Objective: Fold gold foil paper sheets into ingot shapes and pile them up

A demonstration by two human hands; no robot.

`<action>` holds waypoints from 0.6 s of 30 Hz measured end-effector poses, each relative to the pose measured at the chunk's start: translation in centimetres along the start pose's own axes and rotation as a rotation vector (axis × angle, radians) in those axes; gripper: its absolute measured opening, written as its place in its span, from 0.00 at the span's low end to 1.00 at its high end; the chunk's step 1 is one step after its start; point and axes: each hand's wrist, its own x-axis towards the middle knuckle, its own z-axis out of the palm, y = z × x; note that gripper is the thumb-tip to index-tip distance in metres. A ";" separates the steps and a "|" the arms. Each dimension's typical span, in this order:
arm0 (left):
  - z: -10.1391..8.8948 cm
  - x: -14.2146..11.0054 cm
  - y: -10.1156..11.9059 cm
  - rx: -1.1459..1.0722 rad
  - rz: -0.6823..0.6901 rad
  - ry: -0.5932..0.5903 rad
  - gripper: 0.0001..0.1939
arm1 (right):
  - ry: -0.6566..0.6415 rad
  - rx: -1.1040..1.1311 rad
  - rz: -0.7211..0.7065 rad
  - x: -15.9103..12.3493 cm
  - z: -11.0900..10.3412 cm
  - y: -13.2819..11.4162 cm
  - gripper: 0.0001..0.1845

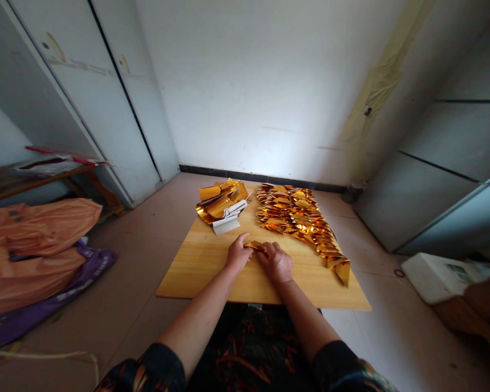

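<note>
Left hand (238, 253): fingers curled nearly closed, pinching the left end of one small gold paper (256, 246).
Right hand (278, 262): bent over the right end of that same paper, fingers closed on it; I cannot make out the fingertips from my end.
Gap: I see the two hands just apart, joined only by the paper.
Gold paper: between the hands, over the near middle of the wooden table (204, 272).
Right-hand pile (288, 212): folded gold pieces in overlapping rows, running down the table's right side toward me.
Left-hand stack (224, 200): loose, curled gold sheets at the far left, some showing white backs.
Wall (245, 92): white, beyond the table.
</note>
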 end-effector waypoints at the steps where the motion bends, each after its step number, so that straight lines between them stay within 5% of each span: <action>1: 0.0 0.0 0.1 -0.025 -0.011 0.010 0.32 | 0.003 0.025 0.010 0.0 0.1 0.2 0.14; 9: -0.5 -0.1 1.0 -0.226 -0.082 0.011 0.33 | 0.023 0.468 0.156 0.6 0.8 2.0 0.18; 18: -0.4 -0.5 1.7 -0.301 -0.094 -0.020 0.35 | 0.019 0.802 0.245 0.6 0.0 2.6 0.11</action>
